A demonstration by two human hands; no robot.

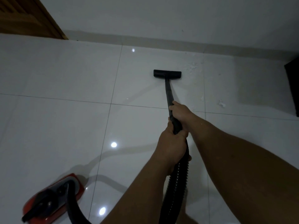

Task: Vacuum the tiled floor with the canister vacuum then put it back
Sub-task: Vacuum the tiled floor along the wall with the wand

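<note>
A black vacuum wand (168,91) reaches forward to a flat black floor head (167,73) lying on the glossy white tiled floor (64,126). My right hand (179,112) grips the wand higher up. My left hand (171,143) grips the handle end just below it, where the ribbed black hose (176,188) begins. The hose runs down between my forearms and loops to the red canister vacuum (53,199) at the lower left. White crumbs (221,104) and a dusty patch (194,67) lie to the right of the floor head.
A white wall (161,16) with a skirting line runs across the back. A wooden door (27,18) stands at the top left corner. A dark object (292,88) sits at the right edge. Ceiling lights reflect off the tiles.
</note>
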